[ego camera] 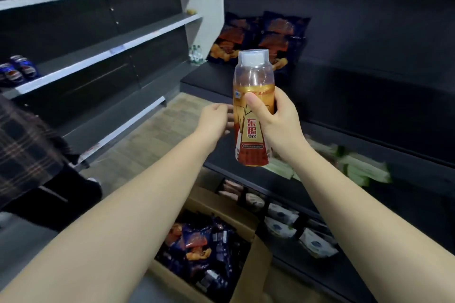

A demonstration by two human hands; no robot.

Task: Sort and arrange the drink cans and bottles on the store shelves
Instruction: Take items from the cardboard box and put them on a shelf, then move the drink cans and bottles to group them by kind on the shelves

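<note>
Dark store shelves (118,49), right hand (278,125) fingers wrapping bottle (253,106), left hand (214,120) fingers hidden behind it, state unclear

Bare dark shelf (357,96) beside snack bags (261,37)

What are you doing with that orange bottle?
A person is stocking store shelves. Their right hand grips an orange drink bottle upright in the air, clear cap on top. The left hand is open beside it, just short of touching. Blue cans sit on a shelf at left, and a cardboard box of snack bags waits below.
</note>
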